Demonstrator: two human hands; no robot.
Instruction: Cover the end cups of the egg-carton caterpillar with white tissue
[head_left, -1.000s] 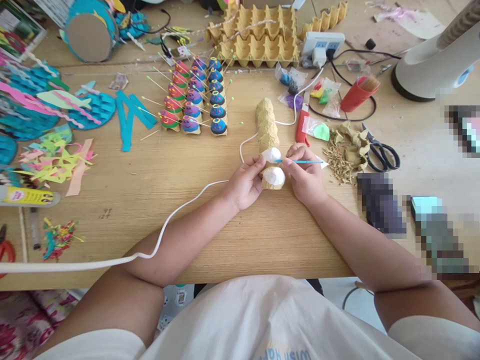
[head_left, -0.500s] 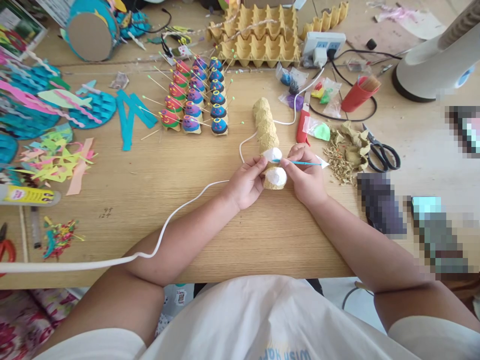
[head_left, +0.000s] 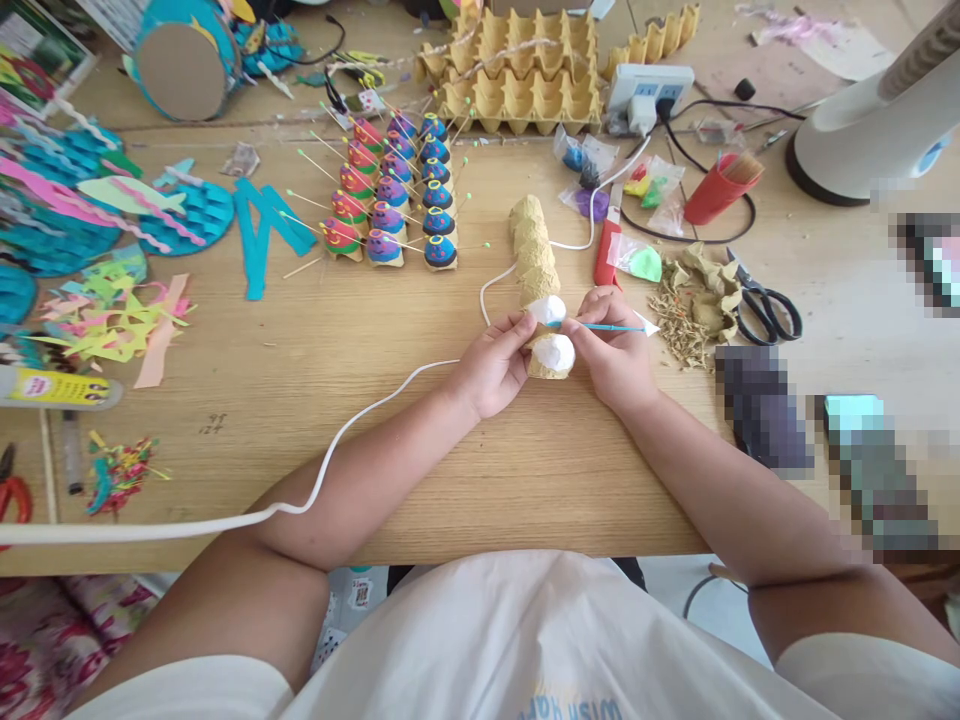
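My left hand (head_left: 495, 368) grips the near part of a tan egg-carton strip (head_left: 533, 232), thumb against a cup coated in white (head_left: 545, 310). A second white-topped cup (head_left: 553, 352) sits nearest me. Closed in a pinch, my right hand (head_left: 616, 350) holds a thin blue stick-shaped tool (head_left: 604, 327), its left end at the first white cup. Some of its fingers are hidden behind the hand. A small white pointed piece (head_left: 649, 325) shows by the tool's right end; I cannot tell whether they touch.
Painted carton caterpillars (head_left: 387, 218) with pins stand at back left. A white cable (head_left: 352, 420) crosses the table and my left forearm. Scissors (head_left: 766, 305), carton scraps (head_left: 694, 295), a red cutter (head_left: 607, 245) and clay bags (head_left: 637, 258) lie right. Egg trays (head_left: 517, 75) are behind.
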